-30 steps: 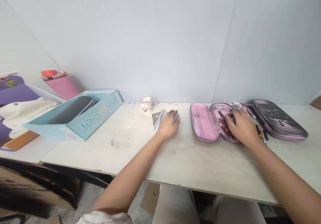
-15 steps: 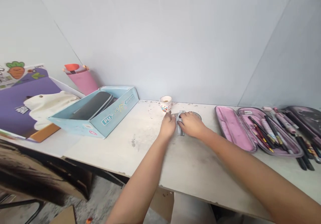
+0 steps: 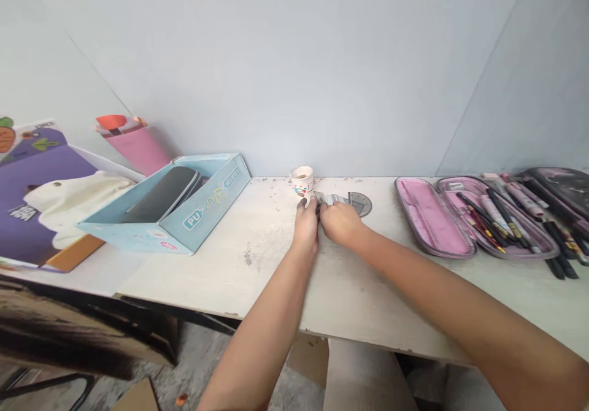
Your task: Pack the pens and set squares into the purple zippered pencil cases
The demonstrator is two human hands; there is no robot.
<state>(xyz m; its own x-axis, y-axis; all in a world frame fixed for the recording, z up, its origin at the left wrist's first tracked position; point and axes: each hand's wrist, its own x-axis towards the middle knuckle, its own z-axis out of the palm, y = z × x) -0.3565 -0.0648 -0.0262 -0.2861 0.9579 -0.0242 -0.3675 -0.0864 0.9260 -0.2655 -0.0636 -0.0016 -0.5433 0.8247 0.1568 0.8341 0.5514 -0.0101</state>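
My left hand (image 3: 305, 226) and my right hand (image 3: 341, 221) meet over the table, fingers closed. Between their fingertips is a small part of a clear grey strip, apparently a ruler (image 3: 329, 197), which runs right behind my right fingers. My fingers cover most of it. Just past my right hand, a grey see-through protractor (image 3: 362, 202) with a rounded edge lies on the table. A small white paper cup (image 3: 302, 181) with a coloured print stands close behind my left fingertips.
On the right lies an open pink pencil case (image 3: 430, 218) with several pens and brushes, a dark case (image 3: 559, 184) behind. To the left are a light blue box (image 3: 202, 211) holding a grey case, a pink roll-like item (image 3: 135, 147) and a purple box (image 3: 59, 165).
The strip, upright between my hands before, now lies more sideways. My right fingers have closed in toward my left, and more of the protractor shows. The view has shifted slightly.
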